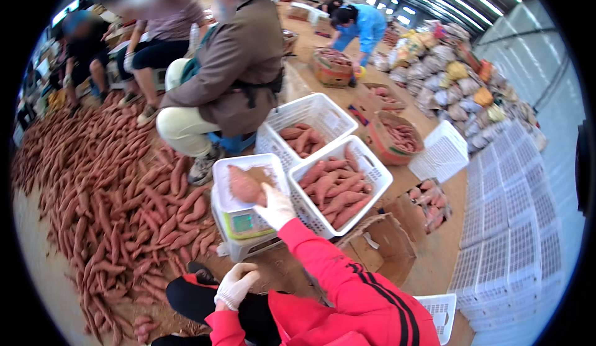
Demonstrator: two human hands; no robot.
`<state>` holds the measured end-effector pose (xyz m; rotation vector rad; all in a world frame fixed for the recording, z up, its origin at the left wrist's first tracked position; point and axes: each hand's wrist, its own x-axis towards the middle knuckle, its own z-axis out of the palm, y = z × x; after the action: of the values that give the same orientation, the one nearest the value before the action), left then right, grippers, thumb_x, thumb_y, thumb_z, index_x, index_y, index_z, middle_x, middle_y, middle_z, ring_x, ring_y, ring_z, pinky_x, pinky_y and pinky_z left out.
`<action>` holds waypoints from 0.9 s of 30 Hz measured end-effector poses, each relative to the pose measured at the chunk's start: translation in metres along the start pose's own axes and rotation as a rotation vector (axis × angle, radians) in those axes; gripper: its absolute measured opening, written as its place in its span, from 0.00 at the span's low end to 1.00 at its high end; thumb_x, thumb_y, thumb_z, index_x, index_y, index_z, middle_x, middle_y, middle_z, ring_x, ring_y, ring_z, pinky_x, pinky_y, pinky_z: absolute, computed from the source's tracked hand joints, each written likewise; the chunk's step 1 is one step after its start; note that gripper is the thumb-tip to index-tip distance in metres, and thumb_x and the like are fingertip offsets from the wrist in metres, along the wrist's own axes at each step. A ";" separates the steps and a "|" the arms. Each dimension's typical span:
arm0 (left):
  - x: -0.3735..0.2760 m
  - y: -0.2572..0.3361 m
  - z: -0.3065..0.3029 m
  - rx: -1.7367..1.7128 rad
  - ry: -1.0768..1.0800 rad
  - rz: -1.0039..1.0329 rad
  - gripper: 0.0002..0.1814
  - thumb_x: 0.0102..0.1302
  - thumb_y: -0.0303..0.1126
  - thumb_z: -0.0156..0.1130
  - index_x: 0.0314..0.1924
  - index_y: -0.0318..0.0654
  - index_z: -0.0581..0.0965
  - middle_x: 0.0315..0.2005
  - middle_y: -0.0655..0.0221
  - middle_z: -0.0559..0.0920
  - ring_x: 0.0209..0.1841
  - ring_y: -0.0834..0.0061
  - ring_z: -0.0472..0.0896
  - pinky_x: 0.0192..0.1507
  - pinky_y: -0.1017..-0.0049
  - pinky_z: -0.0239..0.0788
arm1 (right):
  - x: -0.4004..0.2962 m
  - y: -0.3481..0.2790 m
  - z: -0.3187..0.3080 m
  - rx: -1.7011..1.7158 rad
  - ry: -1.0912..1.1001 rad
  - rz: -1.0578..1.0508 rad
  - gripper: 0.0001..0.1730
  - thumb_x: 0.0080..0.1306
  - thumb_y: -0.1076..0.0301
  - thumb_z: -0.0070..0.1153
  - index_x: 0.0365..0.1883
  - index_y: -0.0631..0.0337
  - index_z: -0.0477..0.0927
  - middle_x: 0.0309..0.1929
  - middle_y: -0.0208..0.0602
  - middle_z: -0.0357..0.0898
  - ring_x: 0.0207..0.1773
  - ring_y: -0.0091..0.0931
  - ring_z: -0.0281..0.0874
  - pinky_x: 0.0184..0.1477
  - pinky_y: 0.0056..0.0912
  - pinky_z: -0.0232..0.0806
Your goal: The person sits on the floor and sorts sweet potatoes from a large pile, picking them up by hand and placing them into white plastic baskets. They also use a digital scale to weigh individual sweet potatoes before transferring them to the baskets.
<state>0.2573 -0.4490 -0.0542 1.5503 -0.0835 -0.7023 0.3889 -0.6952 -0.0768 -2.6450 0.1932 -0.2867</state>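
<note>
My right hand (275, 205), in a white knit glove, grips one end of a large sweet potato (245, 185). That sweet potato is over the white tray (223, 201) of a digital scale with a lit green display (242, 223); whether it rests on the tray I cannot tell. Brown soil lies in the tray. The scale sits on a white plastic stool (240, 252). Close to my knee is my left hand (237, 283), also gloved, its fingers curled and nothing visible in them. Just right of the scale stands a white plastic crate (389, 179) holding sweet potatoes (335, 190).
A big heap of sweet potatoes (139, 197) covers the floor on the left. Behind the scale sit a co-worker (233, 62) and another white crate (342, 108). An open cardboard box (389, 241) is near my right arm. Stacked crates (507, 225) line the right.
</note>
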 end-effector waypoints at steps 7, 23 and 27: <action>0.007 0.001 0.007 -0.159 0.071 0.010 0.14 0.67 0.32 0.61 0.50 0.33 0.80 0.41 0.75 0.82 0.43 0.84 0.75 0.49 0.81 0.67 | -0.003 -0.003 -0.020 0.124 0.028 0.060 0.38 0.57 0.51 0.67 0.63 0.57 0.74 0.51 0.52 0.81 0.56 0.48 0.77 0.59 0.47 0.68; -0.007 -0.007 0.015 -0.354 0.117 0.007 0.16 0.74 0.38 0.56 0.53 0.34 0.78 0.49 0.65 0.82 0.49 0.76 0.79 0.54 0.75 0.71 | -0.294 0.336 -0.112 0.806 0.704 1.291 0.14 0.62 0.59 0.67 0.29 0.54 0.75 0.20 0.28 0.69 0.18 0.25 0.65 0.21 0.31 0.61; -0.001 0.011 0.029 -0.152 0.114 0.020 0.14 0.72 0.33 0.54 0.50 0.34 0.81 0.43 0.69 0.83 0.47 0.81 0.77 0.52 0.77 0.69 | -0.385 0.392 -0.021 0.942 0.359 1.398 0.15 0.64 0.55 0.65 0.44 0.51 0.82 0.30 0.32 0.80 0.28 0.29 0.74 0.32 0.39 0.67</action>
<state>0.2470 -0.4752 -0.0419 1.4381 0.0392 -0.5897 -0.0230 -0.9782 -0.3066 -1.0879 1.4641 -0.2433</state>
